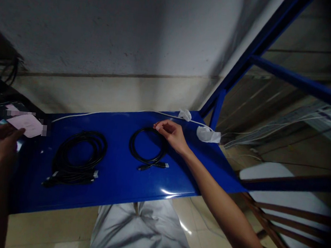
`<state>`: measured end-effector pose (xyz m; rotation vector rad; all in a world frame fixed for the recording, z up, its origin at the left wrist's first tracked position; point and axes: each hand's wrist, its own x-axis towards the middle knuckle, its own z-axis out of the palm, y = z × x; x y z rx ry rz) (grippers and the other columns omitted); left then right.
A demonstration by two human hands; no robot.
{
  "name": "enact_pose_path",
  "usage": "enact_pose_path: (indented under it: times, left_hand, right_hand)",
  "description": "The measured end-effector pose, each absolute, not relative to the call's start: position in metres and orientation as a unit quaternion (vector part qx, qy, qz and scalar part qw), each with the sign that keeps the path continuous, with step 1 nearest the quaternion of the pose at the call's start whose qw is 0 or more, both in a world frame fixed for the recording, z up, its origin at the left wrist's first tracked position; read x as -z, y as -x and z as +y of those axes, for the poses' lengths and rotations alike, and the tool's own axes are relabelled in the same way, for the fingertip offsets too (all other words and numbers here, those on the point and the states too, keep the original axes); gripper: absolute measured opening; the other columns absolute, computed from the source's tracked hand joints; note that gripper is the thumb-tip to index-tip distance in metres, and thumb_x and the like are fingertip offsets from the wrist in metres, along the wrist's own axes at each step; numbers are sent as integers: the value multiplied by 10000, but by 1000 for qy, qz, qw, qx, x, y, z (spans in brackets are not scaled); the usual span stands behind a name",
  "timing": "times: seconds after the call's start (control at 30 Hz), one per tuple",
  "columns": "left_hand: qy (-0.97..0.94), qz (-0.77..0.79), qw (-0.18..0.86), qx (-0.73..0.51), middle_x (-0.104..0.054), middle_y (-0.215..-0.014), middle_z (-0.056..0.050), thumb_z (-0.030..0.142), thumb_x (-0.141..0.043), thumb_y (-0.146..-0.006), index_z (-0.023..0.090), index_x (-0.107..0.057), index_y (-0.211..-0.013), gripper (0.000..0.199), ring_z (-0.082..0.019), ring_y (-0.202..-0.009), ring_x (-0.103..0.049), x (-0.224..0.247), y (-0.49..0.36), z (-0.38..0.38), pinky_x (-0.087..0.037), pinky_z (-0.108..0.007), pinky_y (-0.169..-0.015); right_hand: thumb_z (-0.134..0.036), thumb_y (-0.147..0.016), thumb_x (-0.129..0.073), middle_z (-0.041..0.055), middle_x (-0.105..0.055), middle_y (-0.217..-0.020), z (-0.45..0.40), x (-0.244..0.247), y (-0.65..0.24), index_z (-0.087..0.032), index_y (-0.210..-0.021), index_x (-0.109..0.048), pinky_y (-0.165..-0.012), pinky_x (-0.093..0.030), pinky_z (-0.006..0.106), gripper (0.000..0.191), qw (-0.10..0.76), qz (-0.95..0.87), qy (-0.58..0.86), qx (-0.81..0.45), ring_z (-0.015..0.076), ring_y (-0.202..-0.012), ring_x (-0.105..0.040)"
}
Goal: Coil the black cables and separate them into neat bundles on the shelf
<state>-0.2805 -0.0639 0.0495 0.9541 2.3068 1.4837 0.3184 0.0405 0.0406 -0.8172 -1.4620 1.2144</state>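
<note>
At the table's left end, my left hand [1, 142] grips a pale pink card [28, 125] by its lower edge, thumb on top. My right hand [172, 134] hovers at the upper right of a small coiled black cable [130, 146], thumb and fingertips pinched together. Whether anything sits in that pinch is too small to see. The coil's plug ends [162, 165] lie at its lower side, one with a light metal tip. Left of it is a thicker bundle of coiled black cables [101, 145], its plugs gathered at the bottom. Both coils lie flat on the blue table [117, 174].
A white cord [105, 113] runs along the table's back edge beside crumpled white plastic pieces [208, 134]. Blue frame bars [219, 105] rise at the right. A wooden chair [285, 211] stands right of the table. Dark items and packets crowd the left end.
</note>
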Motion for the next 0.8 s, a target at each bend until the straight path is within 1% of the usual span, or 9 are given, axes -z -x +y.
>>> enact_pose_path:
  times: [0.1, 0.17, 0.33, 0.47, 0.53, 0.6, 0.67, 0.7, 0.8]
  left_hand:
    - [-326, 771, 96, -539, -709, -1418, -227, 283, -921, -500, 102, -639, -1150, 731, -488, -1378, -638, -48, 287, -67, -570, -638, -1119]
    - [-334, 775, 135, -520, -702, -1437, -234, 197, -930, -483, 100, -640, -1226, 803, -462, -1364, -662, -45, 292, -69, -537, -625, -1149]
    - [-352, 796, 119, -477, -722, -1403, -257, 230, -1004, -458, 71, -678, -1300, 917, -479, -1308, -696, -36, 298, -73, -502, -670, -1148]
    - [-327, 813, 106, -470, -739, -1363, -265, 249, -1035, -427, 49, -693, -1317, 974, -477, -1276, -711, -33, 301, -74, -515, -640, -1142]
    - [-325, 815, 104, -469, -741, -1352, -266, 255, -1029, -451, 38, -686, -1310, 951, -470, -1275, -711, -32, 302, -74, -524, -627, -1135]
    - [-333, 812, 100, -469, -747, -1341, -254, 258, -1014, -492, 41, -686, -1298, 896, -459, -1269, -716, -33, 302, -73, -529, -617, -1131]
    - [-332, 816, 96, -464, -747, -1343, -247, 238, -994, -523, 52, -692, -1271, 828, -450, -1269, -717, -35, 299, -74, -535, -614, -1125]
    - [-330, 818, 96, -460, -747, -1343, -245, 229, -982, -538, 58, -697, -1248, 784, -444, -1270, -718, -37, 296, -74, -536, -613, -1123]
    - [-327, 820, 91, -461, -758, -1309, -233, 219, -948, -578, 75, -697, -1164, 654, -431, -1255, -727, -41, 288, -74, -542, -620, -1116]
  right_hand:
    - [-468, -859, -921, 66, -823, -1061, 38, -44, -318, -225, -921, -776, -1092, -584, 451, 290, 509, -596, 330, -526, 236, -1061, -774]
    - [-475, -833, -942, 65, -825, -1082, 36, -48, -317, -227, -922, -770, -1078, -595, 442, 314, 503, -575, 316, -562, 229, -1047, -777]
    - [-470, -799, -973, 64, -823, -1116, 31, -58, -318, -227, -909, -752, -1030, -622, 416, 347, 487, -519, 274, -647, 212, -1016, -777]
    - [-483, -802, -970, 66, -819, -1108, 30, -60, -319, -231, -914, -754, -1038, -628, 445, 350, 475, -531, 258, -652, 225, -1034, -779]
    - [-500, -829, -948, 68, -814, -1099, 26, -60, -316, -238, -915, -762, -1055, -626, 477, 333, 493, -565, 263, -607, 247, -1057, -780]
    - [-471, -903, -893, 71, -808, -1099, 19, -60, -312, -255, -933, -789, -1092, -611, 505, 242, 529, -621, 273, -510, 264, -1088, -777]
    - [-379, -983, -821, 76, -808, -1137, 8, -64, -307, -288, -1003, -828, -1122, -599, 524, 94, 554, -687, 275, -381, 279, -1130, -772]
    - [-320, -1006, -791, 77, -810, -1175, 1, -69, -305, -308, -1067, -839, -1122, -604, 527, 79, 555, -720, 264, -321, 285, -1153, -771]
    - [-161, -996, -761, 68, -797, -1307, -28, -96, -300, -348, -1308, -796, -1062, -661, 498, 366, 538, -799, 160, -215, 293, -1201, -778]
